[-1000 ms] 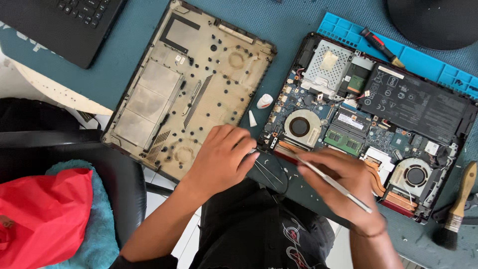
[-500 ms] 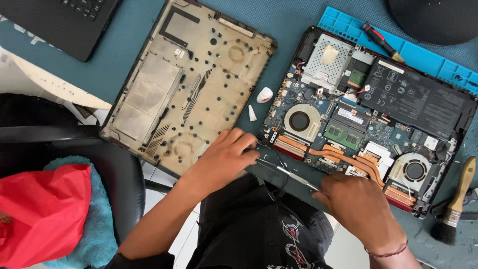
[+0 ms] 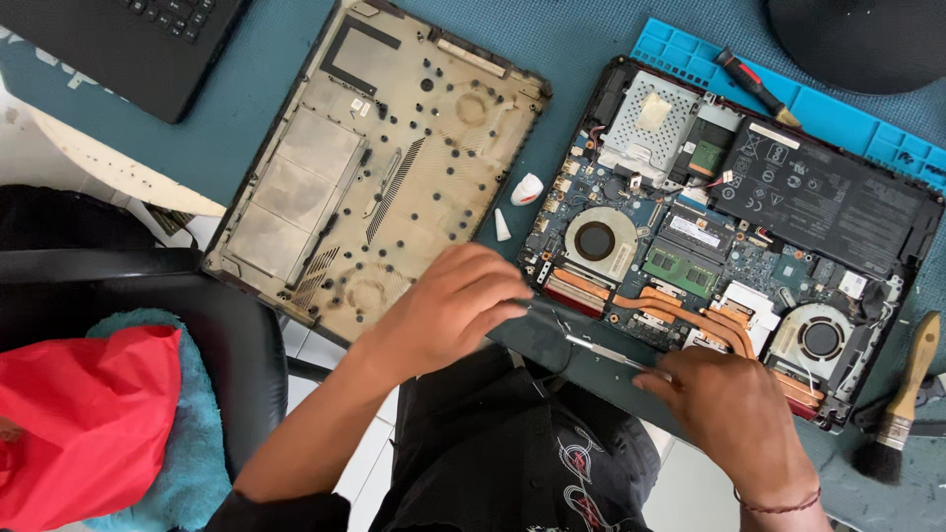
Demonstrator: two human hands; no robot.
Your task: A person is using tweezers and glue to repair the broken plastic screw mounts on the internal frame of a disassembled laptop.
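Observation:
An opened laptop (image 3: 788, 227) lies base-up on the teal mat, showing its board, two fans, copper heat pipes and black battery. My left hand (image 3: 453, 305) rests with curled fingers on the laptop's near left corner. My right hand (image 3: 729, 404) lies over the near edge and pinches a thin metal tool (image 3: 603, 351) whose tip points left along that edge. The removed bottom cover (image 3: 374, 167) lies inside-up to the left of the laptop.
Two small white plastic picks (image 3: 525, 189) lie between cover and laptop. A blue tray (image 3: 838, 113) holds a red-handled screwdriver (image 3: 754, 87). A brush (image 3: 902, 404) lies at right. Another black laptop (image 3: 148, 39) sits top left. A black chair (image 3: 138, 296) carries red cloth (image 3: 89, 414).
My right hand has dropped from over the heat pipes to the laptop's near edge, laying the metal tool almost flat. My left hand slid slightly right along the edge.

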